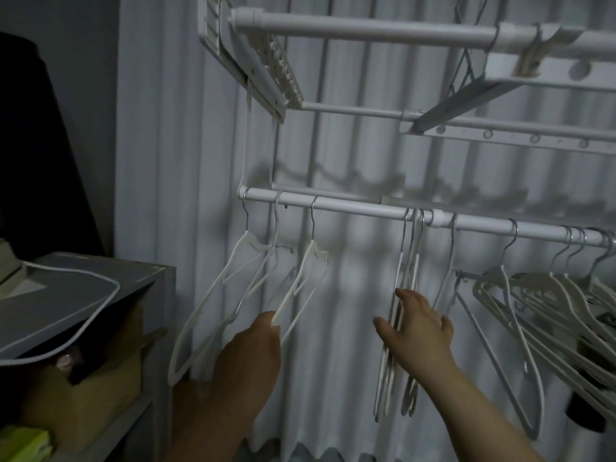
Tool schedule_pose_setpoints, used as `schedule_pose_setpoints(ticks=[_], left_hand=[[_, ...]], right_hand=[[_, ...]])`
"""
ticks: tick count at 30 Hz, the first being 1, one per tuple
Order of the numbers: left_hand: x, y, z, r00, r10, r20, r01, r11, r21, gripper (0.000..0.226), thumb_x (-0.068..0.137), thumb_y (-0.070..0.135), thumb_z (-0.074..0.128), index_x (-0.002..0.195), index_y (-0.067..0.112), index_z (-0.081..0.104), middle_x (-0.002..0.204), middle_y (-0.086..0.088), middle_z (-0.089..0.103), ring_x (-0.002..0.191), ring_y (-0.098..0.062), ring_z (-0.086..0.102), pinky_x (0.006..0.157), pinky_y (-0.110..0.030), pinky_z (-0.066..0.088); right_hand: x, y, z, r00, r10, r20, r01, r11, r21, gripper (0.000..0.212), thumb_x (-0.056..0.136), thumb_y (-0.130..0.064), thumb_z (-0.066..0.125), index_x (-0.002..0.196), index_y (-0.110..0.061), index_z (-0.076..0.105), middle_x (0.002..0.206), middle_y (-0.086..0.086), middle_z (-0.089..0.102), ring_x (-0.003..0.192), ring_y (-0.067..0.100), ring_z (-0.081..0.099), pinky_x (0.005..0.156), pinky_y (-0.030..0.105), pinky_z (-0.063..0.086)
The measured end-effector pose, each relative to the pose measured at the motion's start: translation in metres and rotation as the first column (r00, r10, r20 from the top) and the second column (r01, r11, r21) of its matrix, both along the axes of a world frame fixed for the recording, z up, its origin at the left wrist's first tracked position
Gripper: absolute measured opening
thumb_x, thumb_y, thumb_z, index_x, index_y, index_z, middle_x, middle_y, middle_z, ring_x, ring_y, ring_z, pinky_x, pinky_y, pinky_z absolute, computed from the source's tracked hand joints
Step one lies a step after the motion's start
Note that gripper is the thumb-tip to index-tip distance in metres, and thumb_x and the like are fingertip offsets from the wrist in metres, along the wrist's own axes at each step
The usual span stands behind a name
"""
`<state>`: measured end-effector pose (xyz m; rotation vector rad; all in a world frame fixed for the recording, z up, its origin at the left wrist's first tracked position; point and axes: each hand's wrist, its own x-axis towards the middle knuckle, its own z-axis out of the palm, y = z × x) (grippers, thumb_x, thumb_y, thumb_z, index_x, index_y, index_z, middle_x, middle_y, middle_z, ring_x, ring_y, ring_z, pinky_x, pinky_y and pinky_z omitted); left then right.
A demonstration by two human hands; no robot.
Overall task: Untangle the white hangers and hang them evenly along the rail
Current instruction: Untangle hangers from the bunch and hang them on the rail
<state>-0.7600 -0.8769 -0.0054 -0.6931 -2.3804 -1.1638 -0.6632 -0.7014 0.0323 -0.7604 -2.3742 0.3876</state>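
Left grip [253, 348] on hanger [310, 258], right [420, 325] splayed

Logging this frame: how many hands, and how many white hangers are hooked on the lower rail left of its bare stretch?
hands: 2 (left hand, right hand)
white hangers left of the bare stretch: 3
total: 5

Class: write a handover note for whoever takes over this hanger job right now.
Left hand grips lower bars of the leftmost white plastic hangers, three hung apart on the white round rail.
Right hand, fingers spread, touches the tight middle bunch of hangers.
Done: left three spaced.
Left: spread the middle bunch; untangle the crowded right-end hangers.
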Motion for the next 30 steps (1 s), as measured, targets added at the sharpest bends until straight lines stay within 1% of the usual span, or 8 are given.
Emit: schedule_pose_setpoints(ticks=[4, 8, 11, 14, 17, 20, 25, 30], left_hand=[[0.015, -0.013, 0.017, 0.983, 0.084, -0.160, -0.090, 0.995, -0.033, 0.040, 0.091, 0.043, 0.035, 0.121, 0.022, 0.052, 0.111, -0.002, 0.066, 0.104, -0.022, 0.058, 0.083, -0.030, 0.044], [0.019, -0.034, 0.039, 0.884, 0.108, -0.454, -0.097, 0.994, 0.047, 0.038, 0.084, 0.031, 0.037, 0.089, 0.010, 0.069, 0.086, -0.009, 0.072, 0.081, -0.031, 0.064, 0.071, -0.039, 0.050], [0.005, -0.040, 0.045, 0.960, 0.118, -0.253, -0.104, 0.992, 0.071, 0.029, 0.090, 0.022, 0.047, 0.115, 0.011, 0.058, 0.118, -0.010, 0.061, 0.111, -0.028, 0.050, 0.091, -0.035, 0.037], [-0.010, -0.039, 0.034, 0.976, 0.156, -0.154, -0.156, 0.988, 0.015, 0.041, 0.091, 0.027, 0.045, 0.131, 0.017, 0.043, 0.136, -0.004, 0.048, 0.123, -0.022, 0.041, 0.094, -0.025, 0.024], [-0.020, -0.035, 0.022, 0.995, 0.096, -0.042, -0.095, 0.995, 0.012, 0.044, 0.090, 0.023, 0.048, 0.133, 0.014, 0.040, 0.131, -0.010, 0.052, 0.117, -0.024, 0.050, 0.097, -0.029, 0.031], [-0.024, -0.034, 0.015, 0.998, 0.046, 0.044, -0.049, 0.996, 0.075, 0.035, 0.093, 0.021, 0.043, 0.126, 0.011, 0.048, 0.115, -0.014, 0.063, 0.098, -0.026, 0.060, 0.085, -0.030, 0.044], [-0.027, -0.035, 0.012, 0.993, 0.112, -0.031, -0.110, 0.992, 0.060, 0.032, 0.095, 0.023, 0.036, 0.114, 0.011, 0.058, 0.109, -0.011, 0.066, 0.097, -0.023, 0.059, 0.065, -0.023, 0.030], [-0.029, -0.032, 0.013, 0.999, 0.039, -0.022, -0.037, 0.994, 0.100, 0.023, 0.090, 0.015, 0.050, 0.105, 0.004, 0.063, 0.101, -0.017, 0.068, 0.094, -0.028, 0.060, 0.068, -0.021, 0.032]], right_hand=[[0.001, 0.002, -0.001, 1.000, 0.003, -0.011, -0.003, 1.000, -0.019, 0.062, 0.088, -0.038, 0.051, 0.141, -0.019, 0.026, 0.150, -0.001, 0.027, 0.138, 0.018, 0.027, 0.115, 0.043, 0.006], [0.000, 0.003, -0.001, 1.000, 0.013, -0.013, -0.013, 1.000, -0.022, 0.061, 0.088, -0.038, 0.051, 0.141, -0.019, 0.027, 0.149, -0.001, 0.028, 0.136, 0.019, 0.029, 0.114, 0.043, 0.007], [0.000, 0.003, -0.001, 1.000, 0.014, -0.003, -0.014, 1.000, -0.026, 0.060, 0.088, -0.038, 0.051, 0.140, -0.019, 0.028, 0.150, 0.000, 0.027, 0.137, 0.019, 0.029, 0.114, 0.043, 0.007], [0.000, 0.001, 0.000, 1.000, 0.014, 0.002, -0.014, 1.000, -0.021, 0.060, 0.088, -0.038, 0.051, 0.140, -0.020, 0.029, 0.150, 0.000, 0.027, 0.137, 0.019, 0.029, 0.114, 0.043, 0.007], [-0.001, 0.001, 0.001, 1.000, 0.013, 0.016, -0.012, 1.000, -0.014, 0.060, 0.088, -0.038, 0.051, 0.140, -0.020, 0.028, 0.150, 0.000, 0.027, 0.137, 0.020, 0.029, 0.114, 0.043, 0.008], [0.000, 0.001, 0.001, 1.000, 0.005, 0.021, -0.005, 1.000, -0.006, 0.060, 0.088, -0.038, 0.051, 0.140, -0.019, 0.028, 0.150, 0.000, 0.027, 0.137, 0.020, 0.029, 0.114, 0.044, 0.009], [-0.002, 0.002, 0.000, 0.999, 0.003, 0.033, -0.003, 1.000, -0.004, 0.059, 0.089, -0.038, 0.050, 0.140, -0.019, 0.027, 0.150, 0.000, 0.027, 0.137, 0.019, 0.029, 0.114, 0.044, 0.008], [-0.005, 0.003, -0.002, 0.999, 0.009, 0.044, -0.008, 1.000, -0.019, 0.060, 0.089, -0.038, 0.049, 0.141, -0.019, 0.026, 0.152, 0.000, 0.024, 0.138, 0.018, 0.028, 0.115, 0.044, 0.006]])
